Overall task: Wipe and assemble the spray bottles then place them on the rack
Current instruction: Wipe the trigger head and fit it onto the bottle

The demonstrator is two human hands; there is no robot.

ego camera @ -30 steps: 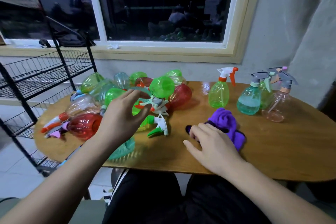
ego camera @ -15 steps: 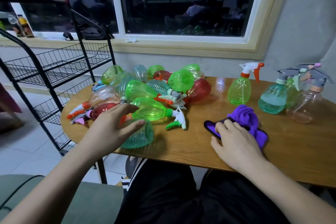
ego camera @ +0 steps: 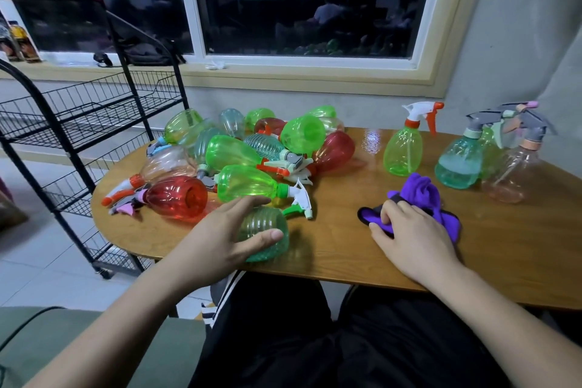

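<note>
Lower centre, wooden desk (ego camera: 343,250): left hand (ego camera: 225,238) spread wide over ribbed green plastic bottle (ego camera: 263,219); right hand (ego camera: 414,238), fingers curled, grips crumpled purple cloth (ego camera: 419,190).

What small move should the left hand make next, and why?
Probably close the left hand around the ribbed green bottle and lift it: its spread fingers bracket that bottle, and the right hand grips the purple cloth, ready for wiping.
</note>
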